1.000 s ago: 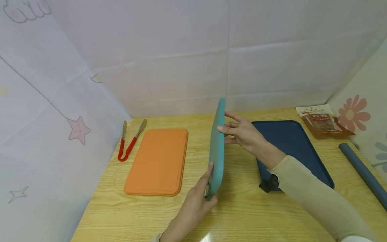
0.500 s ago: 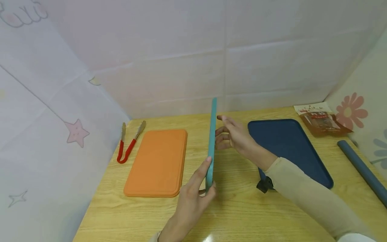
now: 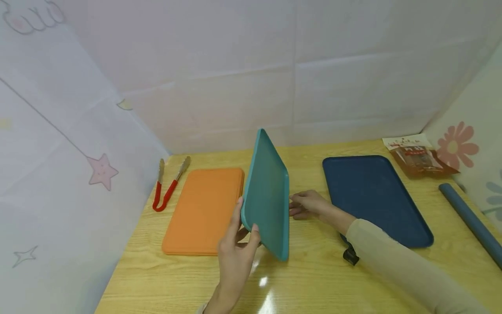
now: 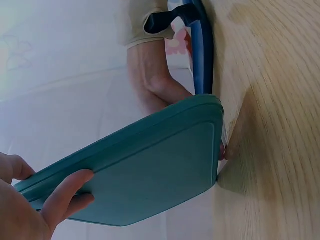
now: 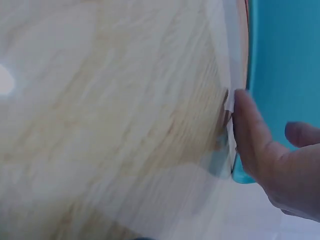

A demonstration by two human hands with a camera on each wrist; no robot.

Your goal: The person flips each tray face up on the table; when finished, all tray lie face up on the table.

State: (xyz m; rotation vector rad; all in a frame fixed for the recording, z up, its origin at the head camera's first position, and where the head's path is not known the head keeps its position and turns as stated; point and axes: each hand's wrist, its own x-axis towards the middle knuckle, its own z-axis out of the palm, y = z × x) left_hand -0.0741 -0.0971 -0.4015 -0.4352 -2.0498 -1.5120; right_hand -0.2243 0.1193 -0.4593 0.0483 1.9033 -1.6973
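Observation:
A teal tray (image 3: 270, 196) stands tilted over the middle of the table, its inner face toward the right. My left hand (image 3: 235, 257) grips its near left edge, thumb on the inner face and fingers behind. In the left wrist view the tray's underside (image 4: 160, 175) faces the camera and its lower corner comes right down at the tabletop. Low beside the tray's right edge is my right hand (image 3: 310, 204). Its fingertips (image 5: 242, 107) lie at the lower rim, close over the tabletop, in the right wrist view; they curl around nothing visible.
An orange rectangular board (image 3: 204, 211) lies left, partly overlapped by the teal tray. Red-handled tongs (image 3: 168, 192) lie beyond it. On the right are a navy tray (image 3: 372, 196), a brown snack bag (image 3: 419, 159) and a grey cylinder (image 3: 470, 222). Fabric walls (image 3: 235, 87) border the table.
The teal tray has turned from edge-on and leaned left, so its inner face now shows. My right hand has moved down to its lower right edge; the left hand keeps its grip.

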